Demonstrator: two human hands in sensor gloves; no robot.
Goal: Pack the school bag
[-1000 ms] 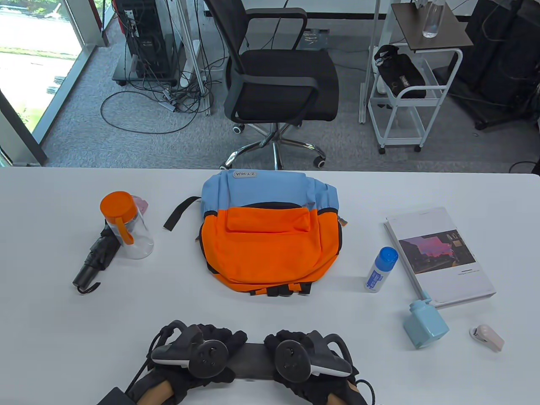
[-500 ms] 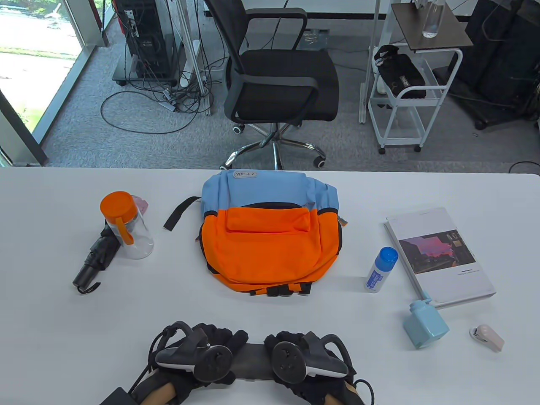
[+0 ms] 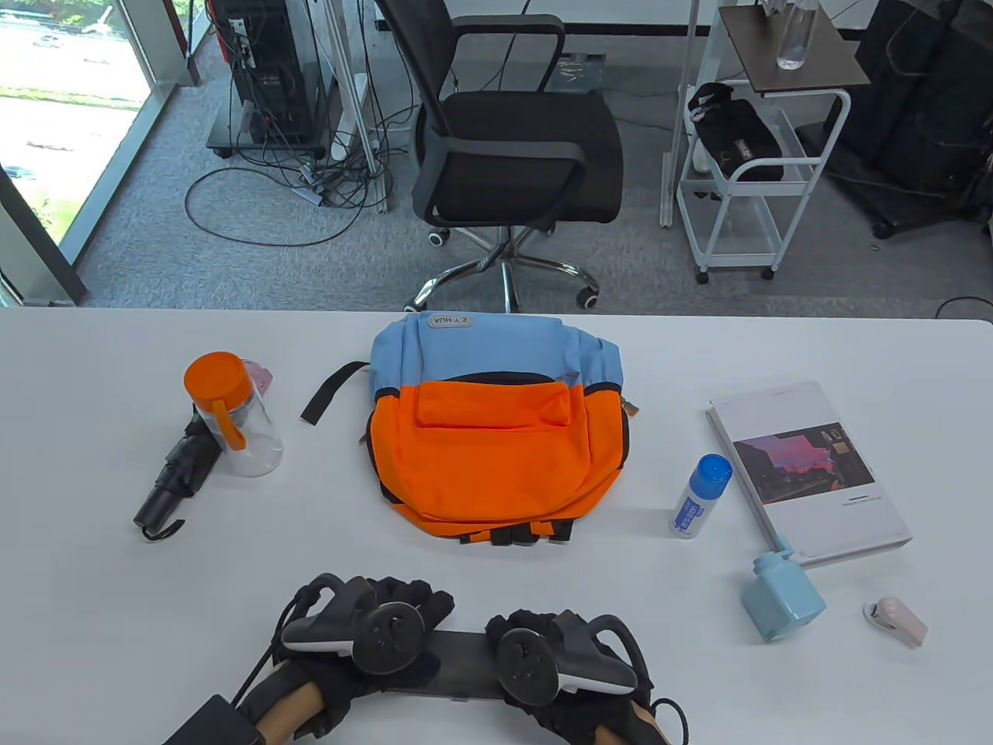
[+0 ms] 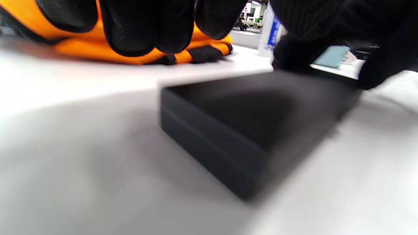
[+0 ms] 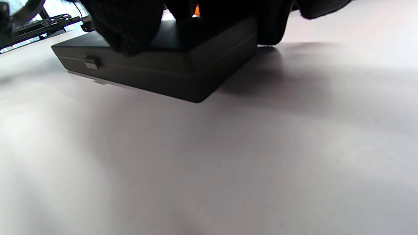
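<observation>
An orange and light-blue backpack lies flat at the table's middle; its orange bottom also shows in the left wrist view. A flat black case lies on the table near the front edge, between my hands. My left hand is at the case's left end, and its fingers hang curled above the table, off the case. My right hand grips the case's right end. Its fingers lie on the lid.
A clear cup with an orange lid and a folded black umbrella lie at the left. A blue-capped white bottle, a book, a light-blue bottle and a small pink item lie at the right.
My left hand has lifted and shifted a little forward, away from the case's left end. My right hand has edged slightly left on the case. The case has stayed put.
</observation>
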